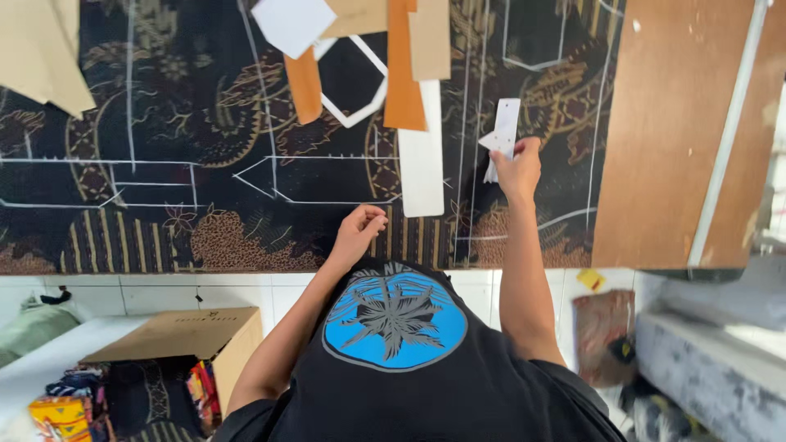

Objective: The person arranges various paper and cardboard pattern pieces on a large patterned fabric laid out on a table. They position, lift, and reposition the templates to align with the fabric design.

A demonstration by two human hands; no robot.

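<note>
Patterned cloth (164, 123) lay spread over the tabletop (671, 131), bare board showing at 3 o'clock. Paper templates (360, 57) sat clustered on the cloth at 12 o'clock. A small paper piece (503, 131) lay at 1 o'clock. A cardboard box (188, 336) stood on the floor at 8 o'clock.

The person wears a black short-sleeved T-shirt (426, 385) with a round blue palm emblem (395, 321).
</note>
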